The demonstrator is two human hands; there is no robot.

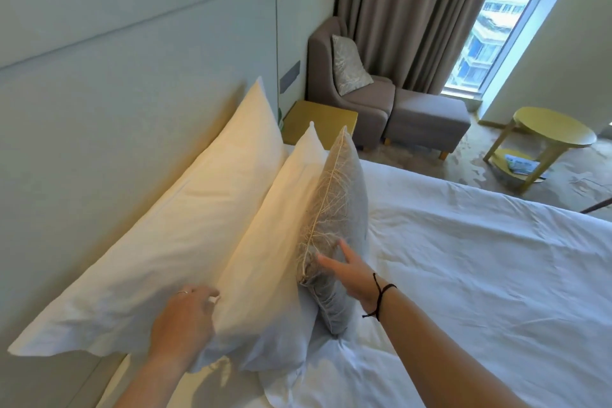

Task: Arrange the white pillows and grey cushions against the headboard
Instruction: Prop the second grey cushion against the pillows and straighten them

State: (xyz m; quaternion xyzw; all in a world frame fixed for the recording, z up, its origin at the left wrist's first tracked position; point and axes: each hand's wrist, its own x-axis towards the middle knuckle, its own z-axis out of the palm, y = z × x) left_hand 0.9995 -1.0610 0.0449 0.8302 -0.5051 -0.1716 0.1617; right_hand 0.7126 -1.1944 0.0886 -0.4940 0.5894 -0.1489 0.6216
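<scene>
- While I watch through the head camera, my left hand [185,318] is closed on the near edge of the front white pillow [265,262], fingers curled into the fabric.
- My right hand [347,270] lies flat and open against the face of the grey cushion [337,209], fingers spread, thumb up; it presses the cushion and does not clasp it.
- That grey cushion stands on its edge on the bed [480,258], leaning against the front white pillow and touching it along its length.
- Behind the front pillow, the rear white pillow [185,209] stands tilted against the headboard [116,93], in contact with it.
- So the order from the headboard outward is rear pillow, front pillow, grey cushion, all packed together at the far half of the bed's head.
- A black cord bracelet [381,298] sits on my right wrist, and a thin ring [182,292] on a left finger.
- Beyond the bed, a second patterned cushion [349,64] rests upright in the grey armchair [331,86], well apart from the bed.
- Beside the armchair stand a grey footstool [427,122] and, further right, a round yellow bench [549,129].
</scene>
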